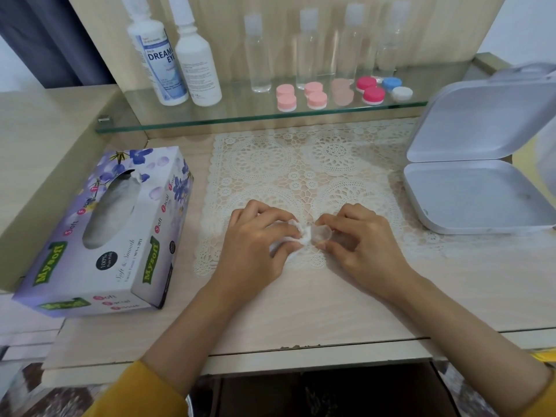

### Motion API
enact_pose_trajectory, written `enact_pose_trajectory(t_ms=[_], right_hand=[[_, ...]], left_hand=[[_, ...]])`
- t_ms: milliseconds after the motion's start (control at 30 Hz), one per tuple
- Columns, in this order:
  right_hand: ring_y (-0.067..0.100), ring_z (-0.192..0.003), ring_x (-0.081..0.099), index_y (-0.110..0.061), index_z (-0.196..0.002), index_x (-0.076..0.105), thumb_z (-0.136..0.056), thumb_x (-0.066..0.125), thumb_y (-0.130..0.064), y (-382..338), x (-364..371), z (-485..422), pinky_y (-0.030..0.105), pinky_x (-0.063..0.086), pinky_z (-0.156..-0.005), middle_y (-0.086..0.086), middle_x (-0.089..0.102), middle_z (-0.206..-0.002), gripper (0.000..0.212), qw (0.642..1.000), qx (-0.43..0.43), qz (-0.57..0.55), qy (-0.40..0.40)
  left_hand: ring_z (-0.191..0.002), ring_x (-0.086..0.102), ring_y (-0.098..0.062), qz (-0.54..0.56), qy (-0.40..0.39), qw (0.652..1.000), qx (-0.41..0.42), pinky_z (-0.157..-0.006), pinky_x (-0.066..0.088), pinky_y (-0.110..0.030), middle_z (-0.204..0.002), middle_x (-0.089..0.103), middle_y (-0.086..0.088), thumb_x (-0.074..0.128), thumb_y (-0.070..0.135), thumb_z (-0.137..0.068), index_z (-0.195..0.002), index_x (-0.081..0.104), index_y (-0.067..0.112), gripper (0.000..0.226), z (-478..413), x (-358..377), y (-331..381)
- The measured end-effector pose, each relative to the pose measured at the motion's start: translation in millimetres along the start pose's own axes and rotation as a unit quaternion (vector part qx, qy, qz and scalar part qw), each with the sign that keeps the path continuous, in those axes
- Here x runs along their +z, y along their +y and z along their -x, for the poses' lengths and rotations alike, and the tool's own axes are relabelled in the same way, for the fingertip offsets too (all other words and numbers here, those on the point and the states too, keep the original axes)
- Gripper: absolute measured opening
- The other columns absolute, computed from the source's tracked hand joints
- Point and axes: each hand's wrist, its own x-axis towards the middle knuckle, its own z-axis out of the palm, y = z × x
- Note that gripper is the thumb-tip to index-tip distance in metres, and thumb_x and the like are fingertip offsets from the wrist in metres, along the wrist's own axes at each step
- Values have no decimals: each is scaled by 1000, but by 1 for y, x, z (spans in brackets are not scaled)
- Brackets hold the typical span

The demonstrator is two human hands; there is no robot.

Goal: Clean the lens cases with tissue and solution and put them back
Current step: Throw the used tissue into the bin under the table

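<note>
My left hand (255,239) grips a crumpled white tissue (302,234) over the lace mat (301,164). My right hand (361,239) pinches a small clear lens case (322,234), and the tissue touches its left side. On the glass shelf (210,115) behind stand several lens cases: pale pink ones (285,97), a peach one (342,91), a red pair (370,89) and a blue-and-white one (397,88). Two white solution bottles (177,55) stand at the shelf's left.
A floral tissue box (108,230) lies at the left of the table. An open white hinged box (478,164) sits at the right. Several clear bottles (307,49) line the back of the shelf. The table's front edge (301,347) is close below my wrists.
</note>
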Motion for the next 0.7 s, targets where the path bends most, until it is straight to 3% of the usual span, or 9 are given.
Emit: enact_pose_trajectory(t_ms=[133,333,700], right_hand=[[24,-59,49,-8,-82,70,-67,67,-11,0,-1,-1,29,40,-58,2,50,-63,16,1000,0,-1,7],[26,-57,49,-8,-82,70,-65,66,-8,0,-1,0,30,37,-60,4,51,-63,17,1000,-6,13,10],[28,-59,51,-7,-83,70,-65,68,-13,-2,0,0,30,36,-62,7,54,-63,19,1000,-8,18,-1]], left_hand=[[-88,46,-15,-58,0,998,19,-76,33,-31,-98,68,9,58,35,-79,-85,73,23,20,2,-1,2],[-87,46,-13,-1,-11,1000,14,-76,33,-29,-96,69,8,59,32,-78,-79,74,20,19,0,0,0],[-85,46,-12,-19,-26,999,-3,-72,32,-27,-92,61,-3,57,24,-77,-79,66,11,16,1,1,2]])
